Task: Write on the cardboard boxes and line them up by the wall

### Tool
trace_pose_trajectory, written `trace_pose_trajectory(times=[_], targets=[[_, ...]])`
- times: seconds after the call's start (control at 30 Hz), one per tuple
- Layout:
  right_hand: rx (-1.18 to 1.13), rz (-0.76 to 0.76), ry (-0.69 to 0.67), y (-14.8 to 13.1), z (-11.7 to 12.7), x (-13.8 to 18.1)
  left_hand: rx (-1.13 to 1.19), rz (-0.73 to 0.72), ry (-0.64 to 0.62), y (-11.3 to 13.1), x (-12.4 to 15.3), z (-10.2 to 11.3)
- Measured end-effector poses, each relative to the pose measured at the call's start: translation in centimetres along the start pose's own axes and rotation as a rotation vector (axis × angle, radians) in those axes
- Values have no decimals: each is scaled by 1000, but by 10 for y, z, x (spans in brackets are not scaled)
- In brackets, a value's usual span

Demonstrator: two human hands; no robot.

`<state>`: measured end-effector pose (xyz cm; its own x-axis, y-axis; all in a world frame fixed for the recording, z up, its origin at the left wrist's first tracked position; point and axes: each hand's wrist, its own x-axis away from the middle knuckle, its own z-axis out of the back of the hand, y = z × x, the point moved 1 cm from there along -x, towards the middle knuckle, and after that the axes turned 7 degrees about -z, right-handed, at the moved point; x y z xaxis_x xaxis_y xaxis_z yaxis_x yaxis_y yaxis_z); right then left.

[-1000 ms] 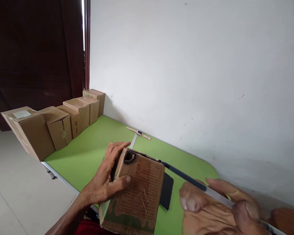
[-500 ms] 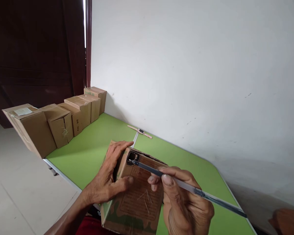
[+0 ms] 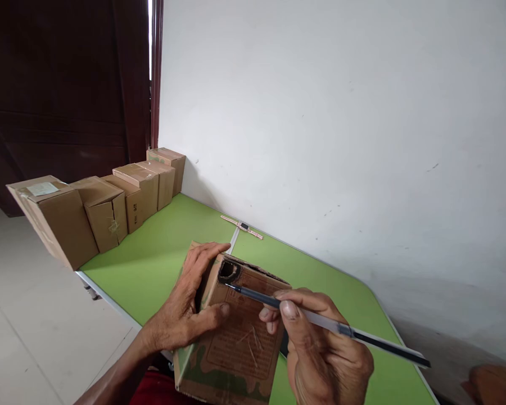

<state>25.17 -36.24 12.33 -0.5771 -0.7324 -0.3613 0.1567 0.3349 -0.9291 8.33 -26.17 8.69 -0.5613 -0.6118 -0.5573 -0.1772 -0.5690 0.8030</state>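
Observation:
My right hand pinches a pen with a dark tip section and a translucent barrel. Its point lies just below a hole ringed with thick black ink near the far left corner of a cardboard box. Brown and green camouflage print covers the box, along with faint printed text and some scratch-like light marks. My left hand is wrapped over the box's left edge, thumb on the top face and fingers along the far left side.
Several cardboard boxes stand in a row along the left edge of the green table. A watch with a pink strap lies by the white wall. A dark object partly shows right of the camouflage box.
The pen tip has moved from the inked hole's edge to slightly below it. My right hand has shifted a little right and down. My left hand keeps its place on the box.

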Motion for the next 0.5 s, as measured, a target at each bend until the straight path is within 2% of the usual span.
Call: trace_pose_trajectory(times=[0.23, 0.37, 0.43, 0.5], targets=[[-8, 60, 119, 4, 12, -14, -15, -6, 13, 2, -1, 0], [-88, 134, 78, 1, 10, -36, -1, 30, 17, 3, 0, 1], [-136, 177, 169, 11, 14, -58, 24, 66, 25, 4, 2, 2], [39, 212, 339, 34, 24, -81, 38, 91, 41, 4, 5, 3]])
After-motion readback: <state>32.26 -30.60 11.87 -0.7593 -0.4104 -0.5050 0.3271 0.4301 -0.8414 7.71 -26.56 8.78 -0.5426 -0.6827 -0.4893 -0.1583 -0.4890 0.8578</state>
